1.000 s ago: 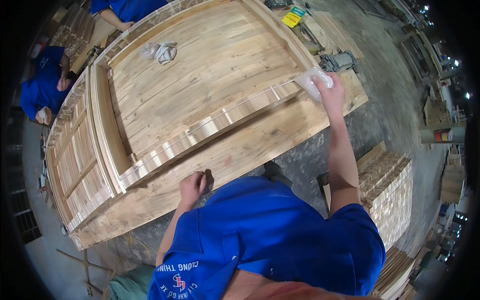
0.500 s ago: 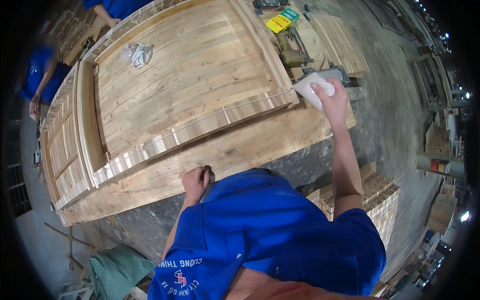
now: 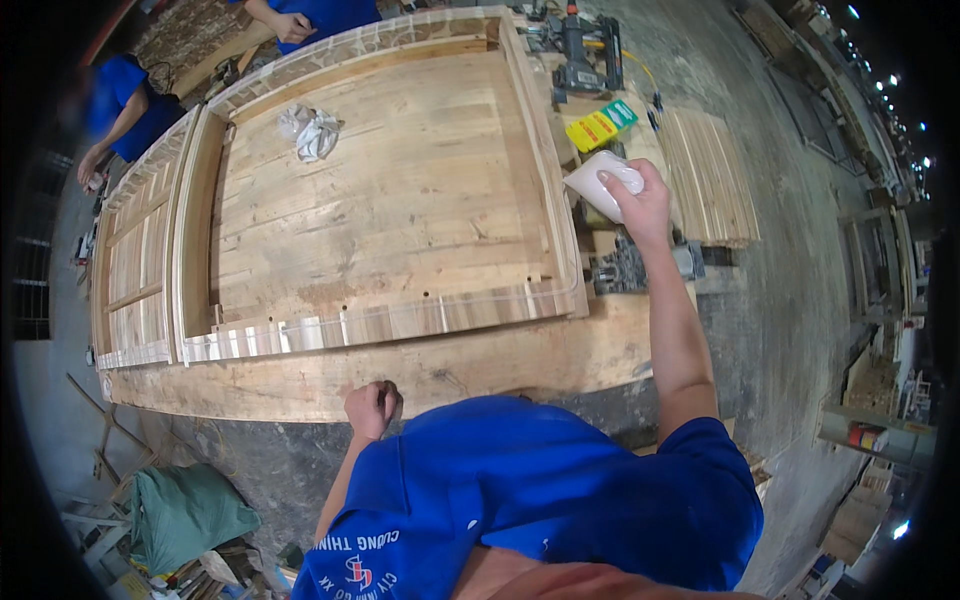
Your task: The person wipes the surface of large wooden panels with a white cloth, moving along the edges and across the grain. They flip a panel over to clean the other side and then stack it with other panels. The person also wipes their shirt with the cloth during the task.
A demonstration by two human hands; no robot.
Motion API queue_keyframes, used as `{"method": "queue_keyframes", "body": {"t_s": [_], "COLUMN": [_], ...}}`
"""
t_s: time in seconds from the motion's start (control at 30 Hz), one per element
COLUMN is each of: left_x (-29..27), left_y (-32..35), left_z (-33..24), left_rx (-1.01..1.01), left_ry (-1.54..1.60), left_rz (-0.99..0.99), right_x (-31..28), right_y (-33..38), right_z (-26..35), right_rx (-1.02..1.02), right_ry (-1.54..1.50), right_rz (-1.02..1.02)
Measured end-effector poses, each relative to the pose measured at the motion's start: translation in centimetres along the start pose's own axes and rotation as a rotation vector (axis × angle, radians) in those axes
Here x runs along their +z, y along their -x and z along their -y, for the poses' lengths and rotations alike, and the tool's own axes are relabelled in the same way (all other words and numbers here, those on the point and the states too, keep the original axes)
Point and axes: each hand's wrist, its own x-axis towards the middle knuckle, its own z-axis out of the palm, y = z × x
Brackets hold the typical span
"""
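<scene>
My right hand [image 3: 640, 205] is wrapped round a white, cone-shaped glue bag [image 3: 603, 188], thumb on its side. The bag's tip points left and meets the right rail of a large wooden frame [image 3: 440, 318]. A thin pale bead of glue runs along the frame's near edge and round its right corner. My left hand [image 3: 370, 408] is curled closed just over the near edge of the wooden workbench [image 3: 500, 358]. Its fingers have something dark about them that I cannot make out. Crumpled white cloths [image 3: 317, 135] lie on the boards inside the frame.
Past the frame's right side are a nail gun [image 3: 590, 62], a yellow-green box [image 3: 601, 126], a clamp-like metal tool [image 3: 640, 262] and stacked wood strips [image 3: 705, 180]. A second frame [image 3: 135, 255] lies left. Two co-workers in blue stand at the far side; a green sack [image 3: 185, 515] sits lower left.
My right hand has moved the glue bag from the frame's near right corner farther along the right rail. The view has shifted. My left hand remains curled by the bench edge.
</scene>
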Motion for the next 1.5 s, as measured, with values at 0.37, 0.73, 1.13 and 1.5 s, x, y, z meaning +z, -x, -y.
{"method": "queue_keyframes", "body": {"t_s": [0.37,0.73,1.13,1.5], "left_x": [-0.4,0.0,0.6,1.2], "left_y": [-1.4,-1.8,-0.9,-0.5], "left_z": [-1.9,-1.6,-1.7,-1.6], "left_rx": [0.014,-0.043,-0.218,-0.410], "left_ry": [0.052,0.012,-0.016,-0.174], "left_rz": [-0.069,0.072,0.023,0.188], "right_x": [6.9,13.2,19.6,18.7], "right_y": [-12.8,-25.4,-35.1,-35.8], "right_z": [-2.6,-5.5,-6.5,-7.1], "right_rx": [-0.099,-0.299,-0.190,0.072], "right_ry": [0.071,0.217,0.287,-0.137], "right_rz": [-0.056,-0.149,-0.239,-0.349]}}
